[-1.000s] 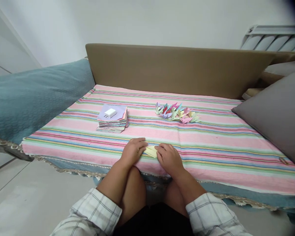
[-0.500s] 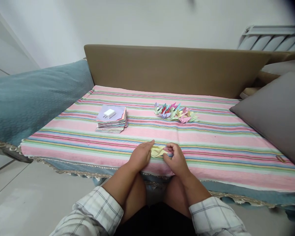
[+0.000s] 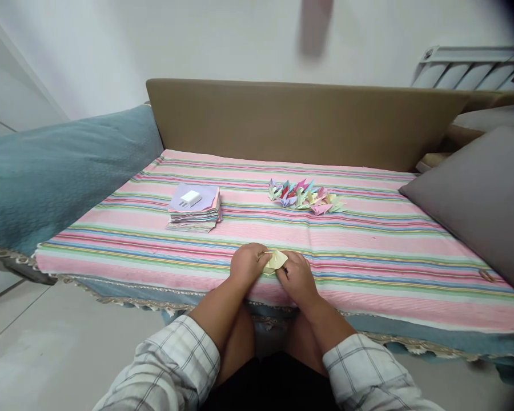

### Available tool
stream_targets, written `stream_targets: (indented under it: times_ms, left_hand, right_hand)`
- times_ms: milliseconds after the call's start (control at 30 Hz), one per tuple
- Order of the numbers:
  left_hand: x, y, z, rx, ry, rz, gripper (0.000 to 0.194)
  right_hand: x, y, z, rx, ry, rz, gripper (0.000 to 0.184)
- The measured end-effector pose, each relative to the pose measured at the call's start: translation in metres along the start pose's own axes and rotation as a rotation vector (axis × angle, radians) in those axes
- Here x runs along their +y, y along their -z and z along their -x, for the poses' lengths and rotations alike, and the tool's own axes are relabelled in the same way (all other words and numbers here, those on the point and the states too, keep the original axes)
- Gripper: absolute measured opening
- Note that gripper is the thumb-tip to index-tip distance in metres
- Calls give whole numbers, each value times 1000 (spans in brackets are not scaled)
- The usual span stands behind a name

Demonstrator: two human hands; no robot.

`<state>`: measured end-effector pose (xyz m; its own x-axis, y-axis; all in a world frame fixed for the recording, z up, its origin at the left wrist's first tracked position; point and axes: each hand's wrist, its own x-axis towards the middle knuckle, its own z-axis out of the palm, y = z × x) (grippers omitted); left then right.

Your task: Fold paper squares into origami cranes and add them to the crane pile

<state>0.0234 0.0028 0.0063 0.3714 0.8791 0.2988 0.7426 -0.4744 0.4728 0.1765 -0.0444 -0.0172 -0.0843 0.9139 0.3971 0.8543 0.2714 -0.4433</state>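
A small piece of folded yellow origami paper (image 3: 276,261) is held between my two hands, close to the front edge of the seat. My left hand (image 3: 247,265) pinches its left side with the thumb on top. On the other side, my right hand (image 3: 297,275) grips the right edge between thumb and fingers. Parts of the paper and some fingertips are hidden. Beyond my hands lies a cluster of several folded paper cranes (image 3: 304,197) in many colours.
Left of the cranes stands a stack of coloured paper (image 3: 195,217) with a white charger plug (image 3: 190,198) on top. A striped cloth (image 3: 368,251) covers the seat. A grey cushion (image 3: 480,200) leans at the right, and a small brownish ring-like item (image 3: 487,276) lies near it.
My right hand has moved left and closed on the paper's right side. The yellow paper now shows a raised, wider flap. My left thumb has come down onto it.
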Motion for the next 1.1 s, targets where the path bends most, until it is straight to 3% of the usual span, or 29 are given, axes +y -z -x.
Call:
stream_targets:
  times_ms: [333,533,633,733,800,900,1000,1100]
  left_hand:
    - [4,-2,-5,23,95,-54,11]
    - [-1,-4,-5,-2,4,58,14]
    - [0,1,1,92,-45,132,24]
    - [2,10,10,177,-218,103,30]
    - [4,14,15,146,-321,4,36]
    - [6,12,18,58,-356,-119,39]
    - [9,7,16,2,-360,-170,31]
    - [14,3,15,4,-376,-204,21]
  right_hand:
    - [-6,-2,-2,-2,1,124,16]
    - [-2,-1,-2,-5,-11,69,20]
    - [-1,0,-3,-7,-17,26,22]
    - [0,1,-4,-12,-9,1,15]
    - [1,0,-4,-16,-2,11,14]
    - [3,0,-5,-9,0,5,15]
    - [9,1,-3,56,-56,-173,19]
    - [16,5,0,184,-245,-524,29]
